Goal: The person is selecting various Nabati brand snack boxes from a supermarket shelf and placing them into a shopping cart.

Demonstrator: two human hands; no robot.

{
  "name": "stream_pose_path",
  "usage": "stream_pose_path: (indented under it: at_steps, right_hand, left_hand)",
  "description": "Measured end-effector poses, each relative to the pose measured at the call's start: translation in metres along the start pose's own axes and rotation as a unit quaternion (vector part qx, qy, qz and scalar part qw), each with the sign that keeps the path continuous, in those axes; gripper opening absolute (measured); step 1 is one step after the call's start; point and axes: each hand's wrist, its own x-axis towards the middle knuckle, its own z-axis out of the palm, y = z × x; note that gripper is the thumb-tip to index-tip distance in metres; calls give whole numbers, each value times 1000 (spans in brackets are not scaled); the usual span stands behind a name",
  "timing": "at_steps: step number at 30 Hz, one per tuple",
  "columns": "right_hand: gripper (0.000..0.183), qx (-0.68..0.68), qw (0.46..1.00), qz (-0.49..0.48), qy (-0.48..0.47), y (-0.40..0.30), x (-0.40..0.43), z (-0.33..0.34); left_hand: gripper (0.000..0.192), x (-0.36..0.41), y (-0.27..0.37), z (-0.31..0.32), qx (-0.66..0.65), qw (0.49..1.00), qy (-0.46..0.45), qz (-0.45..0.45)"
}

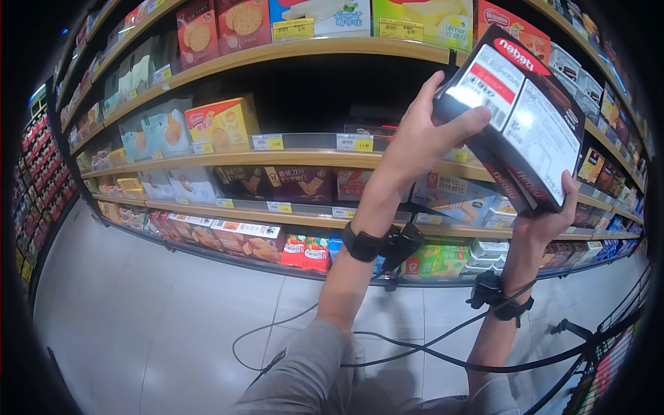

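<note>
Both my hands hold a dark Nabati box (544, 129) up in front of the shelves, at the right. It is tilted, and a side with white printed panels and a barcode faces me. My left hand (433, 127) grips its left end, thumb pressed on the printed face. At the lower right corner, my right hand (552, 218) supports the box from beneath, its fingers partly hidden behind it. Behind the left wrist runs a wooden shelf edge (311, 157) with price tags. A yellow and red biscuit box (220, 124) stands on that shelf, left of my hands.
Packaged biscuits fill several shelf levels, including red cracker boxes (244, 26) above and green packs (436, 261) at the bottom. Black cables (425, 346) hang from my wrist straps across the view. A black wire cart (604, 332) stands at the lower right on the tiled floor (155, 311).
</note>
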Motion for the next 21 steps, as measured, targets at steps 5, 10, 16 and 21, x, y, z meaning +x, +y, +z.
stream_pose_path:
  at_steps: [5, 10, 16, 21]
  right_hand:
    - [76, -87, 986, -63, -127, 3, -8, 4]
    - [86, -141, 962, -54, -226, -10, 6, -4]
    - [74, -123, 954, -84, -261, -9, 19, -15]
    - [56, -95, 970, -55, -219, -13, 26, -27]
  left_hand:
    - [74, 0, -3, -16, 12, 997, -35, -70]
    - [61, -1, -2, -6, -13, 997, -37, -65]
    - [42, -3, -10, 9, -25, 998, 47, -17]
    - [46, -7, 2, 28, 46, 993, 46, 95]
